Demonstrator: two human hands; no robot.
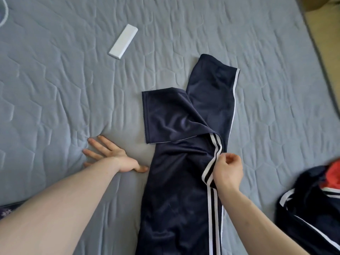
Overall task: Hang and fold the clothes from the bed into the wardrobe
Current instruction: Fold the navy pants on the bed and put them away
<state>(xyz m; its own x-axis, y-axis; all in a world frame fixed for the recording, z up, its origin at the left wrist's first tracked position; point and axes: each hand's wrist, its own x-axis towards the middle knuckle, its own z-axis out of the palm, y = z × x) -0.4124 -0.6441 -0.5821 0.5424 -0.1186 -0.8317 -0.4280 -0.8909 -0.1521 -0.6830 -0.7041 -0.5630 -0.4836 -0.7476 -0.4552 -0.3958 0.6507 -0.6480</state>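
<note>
Track pants [176, 190]: navy, white side stripes, spread on the grey quilted bed cover [64, 89]; both leg ends lying away from the wearer, one cuff folded leftward across the other, waist end running off the lower edge of view.
Striped seam [211, 173]: lifted and twisted on the right edge of the track pants, just under the right hand.
Right hand [227, 172]: fingers curled, pinching the striped seam of the track pants between thumb and fingertips; wrist bent, back of hand facing up, forearm entering from the lower right.
Left hand [110, 155]: flat on the bed cover just left of the track pants, fingers straight and spread, palm pressed down and denting the quilt, holding nothing; thumb tip just beside the track pants' left edge, touching or not cannot be told; forearm bare, stretched in from the lower left.
White remote-like bar [123, 41]: flat and slanted on the bed cover, well apart from the track pants, up and to the left of them.
Second garment [311, 203]: dark navy with white trim and a red-orange patch, bunched to the right of the track pants at the frame edge, apart from them.
</note>
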